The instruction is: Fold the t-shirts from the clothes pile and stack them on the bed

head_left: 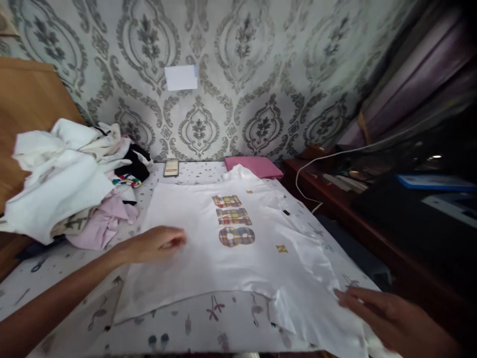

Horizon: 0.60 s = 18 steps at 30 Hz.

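A white shirt (194, 263) with plaid and gold lettering lies spread sideways on a bed or table with a patterned white cover (201, 318). Over the shirt's left part is my left hand (158, 243), its fingers curled and blurred; whether it grips any cloth is too smeared to tell. My right hand (383, 313) is at the lower right, beside the shirt's sleeve, with fingers stretched out and touching or nearly touching the cloth edge.
A heap of clothes (63, 174) stands at the left. Along the wall lie a small card-like item (171, 168) and a folded pink cloth (257, 166). A dark red desk (343, 199) with a white cable (331, 156) and other items borders the right side.
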Available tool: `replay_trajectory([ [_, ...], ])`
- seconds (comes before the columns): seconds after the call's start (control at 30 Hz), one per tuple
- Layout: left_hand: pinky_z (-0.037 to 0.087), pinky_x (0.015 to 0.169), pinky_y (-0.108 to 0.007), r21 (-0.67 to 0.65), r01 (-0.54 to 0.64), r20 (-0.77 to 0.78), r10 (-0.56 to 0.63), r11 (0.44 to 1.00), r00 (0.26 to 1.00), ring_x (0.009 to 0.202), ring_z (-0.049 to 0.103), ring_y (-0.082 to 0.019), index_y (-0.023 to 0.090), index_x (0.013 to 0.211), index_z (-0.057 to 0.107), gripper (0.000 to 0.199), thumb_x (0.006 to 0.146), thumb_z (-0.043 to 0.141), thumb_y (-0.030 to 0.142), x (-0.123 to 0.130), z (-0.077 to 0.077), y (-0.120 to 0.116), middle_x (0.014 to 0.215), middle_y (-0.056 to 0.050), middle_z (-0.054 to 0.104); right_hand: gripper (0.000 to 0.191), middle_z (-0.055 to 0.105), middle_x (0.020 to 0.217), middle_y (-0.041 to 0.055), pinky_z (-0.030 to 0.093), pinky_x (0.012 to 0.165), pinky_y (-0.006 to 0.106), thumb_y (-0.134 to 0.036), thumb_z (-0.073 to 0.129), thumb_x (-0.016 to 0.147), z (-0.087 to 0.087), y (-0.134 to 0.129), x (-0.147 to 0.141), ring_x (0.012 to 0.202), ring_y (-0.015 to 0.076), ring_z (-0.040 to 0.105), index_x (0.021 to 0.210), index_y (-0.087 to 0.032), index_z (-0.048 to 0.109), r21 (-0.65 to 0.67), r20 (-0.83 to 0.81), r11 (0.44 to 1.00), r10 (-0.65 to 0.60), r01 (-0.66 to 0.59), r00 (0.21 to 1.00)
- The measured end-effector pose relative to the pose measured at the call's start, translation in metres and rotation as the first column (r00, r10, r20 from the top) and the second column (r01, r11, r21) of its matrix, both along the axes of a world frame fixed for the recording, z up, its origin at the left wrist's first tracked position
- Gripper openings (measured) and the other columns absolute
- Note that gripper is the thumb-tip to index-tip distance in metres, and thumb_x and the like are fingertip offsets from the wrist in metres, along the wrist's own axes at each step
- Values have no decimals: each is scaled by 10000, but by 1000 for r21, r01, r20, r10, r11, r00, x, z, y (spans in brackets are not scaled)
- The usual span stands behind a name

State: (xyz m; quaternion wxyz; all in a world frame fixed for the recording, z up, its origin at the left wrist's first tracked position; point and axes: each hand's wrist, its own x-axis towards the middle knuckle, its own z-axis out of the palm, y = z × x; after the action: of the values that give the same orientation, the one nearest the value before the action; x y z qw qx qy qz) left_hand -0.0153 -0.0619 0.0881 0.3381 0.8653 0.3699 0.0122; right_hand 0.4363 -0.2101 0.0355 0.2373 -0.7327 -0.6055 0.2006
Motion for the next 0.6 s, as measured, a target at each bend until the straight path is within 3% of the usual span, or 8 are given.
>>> replay_trajectory([
  [0.1,452,1026,-374,209,-175,265,116,962,957,1240,561,-242,197,1333,492,404,984,417,388,45,-37,19,1377,-135,581,424,762,844,81,598,685,406,-598,437,897,12,65,-44,749,273,718,833,-301,734,17,112,975,218,-221,969],
  [0.17,340,1161,-434,322,-126,237,49,938,970,1427,402,-265,180,1462,375,539,998,403,451,73,-63,33,1551,-178,422,436,728,1204,114,566,941,446,-484,409,931,5,114,-82,1095,293,693,1156,-245,695,144,201,940,278,-309,940],
  [0.23,225,1224,-480,375,-88,106,52,923,993,1518,248,-287,145,1525,299,665,990,403,527,82,-81,50,1635,-197,280,487,586,1433,166,475,1083,482,-397,407,935,-12,156,-113,1347,307,534,1311,-163,610,207,319,899,310,-385,896],
  [0.3,160,1238,-511,389,-115,-50,146,914,988,1540,183,-303,121,1541,288,720,985,378,570,66,-89,69,1651,-201,232,519,483,1525,189,401,1143,511,-353,417,948,-32,183,-130,1426,308,441,1400,-126,533,179,400,889,326,-422,857],
  [0.37,160,1231,-530,425,-203,-172,299,882,939,1538,185,-314,105,1533,322,705,993,325,560,25,-89,91,1642,-206,249,536,422,1569,183,345,1174,530,-348,402,978,-46,193,-134,1460,298,389,1461,-128,474,132,442,892,337,-432,831],
  [0.43,199,1219,-528,486,-309,-238,463,818,854,1538,181,-321,63,1537,315,708,1002,267,525,-22,-87,112,1641,-225,233,545,382,1595,165,305,1192,532,-354,378,1002,-52,192,-132,1486,283,344,1500,-141,431,95,455,899,342,-427,822],
  [0.5,251,1193,-548,536,-335,-272,534,775,800,1530,209,-328,31,1532,317,706,1004,231,492,-55,-85,130,1625,-247,259,546,362,1606,160,285,1198,532,-357,367,1012,-51,189,-132,1500,277,315,1516,-150,416,72,451,909,338,-411,826],
  [0.6,256,1178,-582,595,-336,-271,576,730,771,1518,239,-353,15,1514,349,687,996,263,457,-51,-87,143,1609,-277,268,538,366,1603,166,274,1198,533,-370,363,1022,-43,194,-141,1504,278,306,1508,-150,431,38,441,906,362,-421,821],
])
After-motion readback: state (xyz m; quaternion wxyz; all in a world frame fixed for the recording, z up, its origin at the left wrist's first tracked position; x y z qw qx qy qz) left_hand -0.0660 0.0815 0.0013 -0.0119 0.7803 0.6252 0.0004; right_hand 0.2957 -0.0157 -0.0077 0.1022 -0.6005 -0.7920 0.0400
